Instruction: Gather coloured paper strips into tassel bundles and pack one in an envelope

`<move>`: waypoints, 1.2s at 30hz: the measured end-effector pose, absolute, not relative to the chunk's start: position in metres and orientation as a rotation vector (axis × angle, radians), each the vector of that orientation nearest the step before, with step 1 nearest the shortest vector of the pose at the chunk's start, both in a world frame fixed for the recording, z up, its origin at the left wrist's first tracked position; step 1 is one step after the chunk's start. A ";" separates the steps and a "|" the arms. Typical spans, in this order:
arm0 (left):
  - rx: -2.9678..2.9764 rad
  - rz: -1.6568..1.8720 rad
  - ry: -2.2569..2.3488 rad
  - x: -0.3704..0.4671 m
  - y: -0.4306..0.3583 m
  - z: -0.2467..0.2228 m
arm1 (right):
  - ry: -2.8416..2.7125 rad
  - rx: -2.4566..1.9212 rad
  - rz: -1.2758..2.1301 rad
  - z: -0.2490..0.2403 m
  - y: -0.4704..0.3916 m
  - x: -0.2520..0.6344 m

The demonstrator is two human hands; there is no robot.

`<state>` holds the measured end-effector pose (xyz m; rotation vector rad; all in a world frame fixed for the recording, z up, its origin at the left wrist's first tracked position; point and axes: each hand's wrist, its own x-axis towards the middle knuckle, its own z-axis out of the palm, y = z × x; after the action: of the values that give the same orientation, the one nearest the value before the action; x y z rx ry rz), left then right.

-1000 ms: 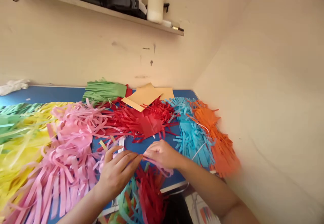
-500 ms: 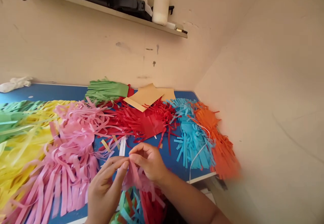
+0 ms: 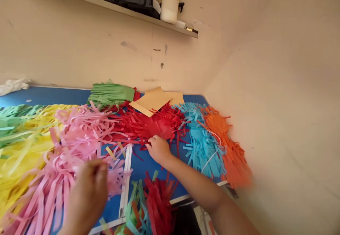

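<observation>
Fringed paper lies in coloured piles across a blue table (image 3: 143, 162). My left hand (image 3: 89, 189), blurred, is closed at the lower left over the pink fringe (image 3: 79, 135); a pink fringed piece (image 3: 117, 180) hangs out beside its fingers. My right hand (image 3: 158, 150) reaches to the near edge of the red fringe (image 3: 148, 123), fingers bent and touching or just above it; whether they pinch a strip cannot be made out. Below, at the table's front edge, hang a red tassel (image 3: 159, 199) and a green and blue one (image 3: 136, 203).
Yellow fringe (image 3: 29, 157) lies left; blue fringe (image 3: 204, 150) and orange fringe (image 3: 233, 157) lie right. Green fringe (image 3: 111, 93) and tan sheets (image 3: 154, 102) are at the back. A shelf (image 3: 106, 6) holds a white bottle (image 3: 170, 3).
My hands have parted. The left one moved left and down with the pink piece; the right one let go of it and moved up and right to the red fringe.
</observation>
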<state>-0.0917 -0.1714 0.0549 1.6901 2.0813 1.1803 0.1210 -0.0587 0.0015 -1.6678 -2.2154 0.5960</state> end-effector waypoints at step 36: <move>0.304 1.098 1.109 -0.003 -0.094 0.014 | -2.137 -1.321 0.367 -0.003 -0.081 0.144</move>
<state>-0.0030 -0.0940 0.0143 0.3042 1.1094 1.0978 0.1438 -0.0813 -0.0025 -1.3207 -2.1371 0.3667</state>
